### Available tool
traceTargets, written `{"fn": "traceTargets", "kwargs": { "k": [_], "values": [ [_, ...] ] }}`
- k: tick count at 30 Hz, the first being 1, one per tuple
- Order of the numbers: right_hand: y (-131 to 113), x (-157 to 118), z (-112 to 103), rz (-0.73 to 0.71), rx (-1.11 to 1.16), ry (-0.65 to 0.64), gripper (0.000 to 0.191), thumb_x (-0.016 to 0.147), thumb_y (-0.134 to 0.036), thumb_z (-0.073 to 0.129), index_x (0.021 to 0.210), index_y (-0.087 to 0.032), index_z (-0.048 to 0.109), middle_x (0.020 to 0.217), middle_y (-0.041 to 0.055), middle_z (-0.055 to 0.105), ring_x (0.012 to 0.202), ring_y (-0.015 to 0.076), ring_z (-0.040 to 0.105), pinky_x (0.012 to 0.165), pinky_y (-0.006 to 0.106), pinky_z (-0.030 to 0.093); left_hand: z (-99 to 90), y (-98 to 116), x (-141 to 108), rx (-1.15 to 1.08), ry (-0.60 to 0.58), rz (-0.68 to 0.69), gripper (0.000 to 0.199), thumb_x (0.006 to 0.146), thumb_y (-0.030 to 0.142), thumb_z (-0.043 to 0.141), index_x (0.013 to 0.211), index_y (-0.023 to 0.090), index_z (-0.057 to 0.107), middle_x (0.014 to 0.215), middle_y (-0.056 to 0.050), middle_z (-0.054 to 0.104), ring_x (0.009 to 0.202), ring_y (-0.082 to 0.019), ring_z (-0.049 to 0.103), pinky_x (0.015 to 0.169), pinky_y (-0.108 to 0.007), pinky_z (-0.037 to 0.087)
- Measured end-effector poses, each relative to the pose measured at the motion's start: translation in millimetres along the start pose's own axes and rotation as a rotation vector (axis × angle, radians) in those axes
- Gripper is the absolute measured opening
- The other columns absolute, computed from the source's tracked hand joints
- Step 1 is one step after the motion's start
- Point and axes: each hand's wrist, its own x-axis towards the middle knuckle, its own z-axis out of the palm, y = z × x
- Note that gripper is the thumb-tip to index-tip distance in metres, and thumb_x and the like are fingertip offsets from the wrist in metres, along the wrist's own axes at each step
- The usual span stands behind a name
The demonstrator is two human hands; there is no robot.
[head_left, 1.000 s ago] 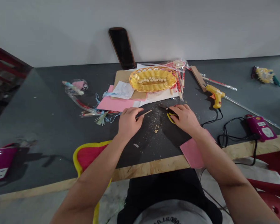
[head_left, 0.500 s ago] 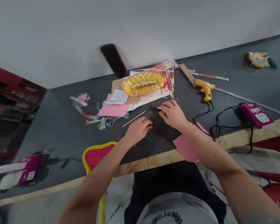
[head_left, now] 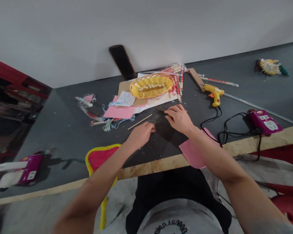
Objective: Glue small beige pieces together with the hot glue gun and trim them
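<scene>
On the dark table my left hand [head_left: 142, 133] is closed, fingertips pressed together; what they hold, if anything, is too small to make out. A thin wooden stick [head_left: 140, 122] lies just beyond it. My right hand [head_left: 177, 117] is closed around a small knife [head_left: 161, 110], whose dark tip points left. Pale crumbs are scattered between the hands. Behind them a yellow oval basket [head_left: 151, 92] holds small pale pieces and rests on papers. Red-and-white wrapped sticks [head_left: 177, 85] lie at its right. A pink sheet [head_left: 194, 152] is under my right forearm.
A yellow glue gun [head_left: 215, 94] lies at the right, its black cord running near a purple box [head_left: 265, 122]. A phone [head_left: 122, 62] leans on the wall. Pink paper [head_left: 119, 112] and tassels lie left of the basket. Another purple box [head_left: 31, 168] and a red-yellow stool [head_left: 101, 157] are at the left.
My left hand has drawn slightly back to the left. My right hand has shifted little, and the knife tip shows more clearly. The whole view has moved a little.
</scene>
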Motion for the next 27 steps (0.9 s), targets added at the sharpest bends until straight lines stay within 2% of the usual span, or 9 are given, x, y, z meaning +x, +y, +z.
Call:
{"fn": "traceTargets", "kwargs": {
  "k": [4, 8, 14, 20, 23, 27],
  "values": [
    [0, 0, 1, -0.016, -0.002, 0.005, 0.024, 0.093, -0.021, 0.055, 0.107, -0.018, 0.075, 0.109, 0.0120, 0.071, 0.104, 0.0281, 0.056, 0.096, 0.045, 0.048, -7.9, -10, -10, -0.168, 0.031, -0.054, 0.018, 0.095, 0.022, 0.046, 0.091, 0.019, 0.063, 0.094, -0.008, 0.069, 0.092, -0.023, 0.066, 0.084, -0.036, 0.050],
    [1, -1, 0, -0.022, -0.011, -0.007, 0.025, 0.093, -0.022, 0.055, 0.108, -0.016, 0.075, 0.108, 0.0125, 0.072, 0.102, 0.0280, 0.057, 0.096, 0.043, 0.048, -12.0, -15, -18, -0.237, 0.038, -0.046, 0.020, 0.092, 0.020, 0.045, 0.097, 0.019, 0.065, 0.099, -0.007, 0.072, 0.095, -0.023, 0.067, 0.088, -0.037, 0.051],
    [2, -1, 1, -0.020, -0.010, -0.031, 0.026, 0.094, -0.022, 0.054, 0.107, -0.015, 0.075, 0.108, 0.0133, 0.072, 0.102, 0.0273, 0.058, 0.096, 0.044, 0.047, -11.6, -21, -24, -0.220, 0.058, -0.025, 0.025, 0.091, 0.018, 0.045, 0.105, 0.018, 0.065, 0.109, -0.010, 0.070, 0.103, -0.023, 0.066, 0.091, -0.038, 0.052],
    [4, -1, 1, -0.005, -0.004, -0.009, 0.025, 0.093, -0.022, 0.054, 0.106, -0.018, 0.075, 0.107, 0.0117, 0.072, 0.102, 0.0276, 0.058, 0.094, 0.044, 0.048, -11.0, -19, -26, -0.142, 0.059, -0.079, 0.025, 0.090, 0.018, 0.050, 0.110, 0.018, 0.064, 0.112, -0.011, 0.069, 0.105, -0.026, 0.067, 0.090, -0.038, 0.052],
    [5, 0, 0, -0.003, -0.003, 0.021, 0.026, 0.093, -0.019, 0.051, 0.106, -0.018, 0.075, 0.105, 0.0114, 0.072, 0.101, 0.0265, 0.061, 0.096, 0.044, 0.047, -13.0, -19, -31, -0.139, 0.087, -0.128, 0.025, 0.091, 0.018, 0.048, 0.109, 0.018, 0.066, 0.111, -0.010, 0.071, 0.102, -0.024, 0.068, 0.090, -0.035, 0.052],
    [3, 2, -3, 0.054, 0.067, 0.057, 0.029, 0.098, -0.022, 0.044, 0.107, -0.017, 0.072, 0.099, 0.0117, 0.072, 0.096, 0.0239, 0.065, 0.091, 0.038, 0.050, -15.6, -21, -50, -0.169, 0.123, -0.255, 0.023, 0.091, 0.028, 0.054, 0.107, 0.020, 0.068, 0.102, -0.007, 0.075, 0.091, -0.023, 0.071, 0.084, -0.032, 0.053]
  ]
}}
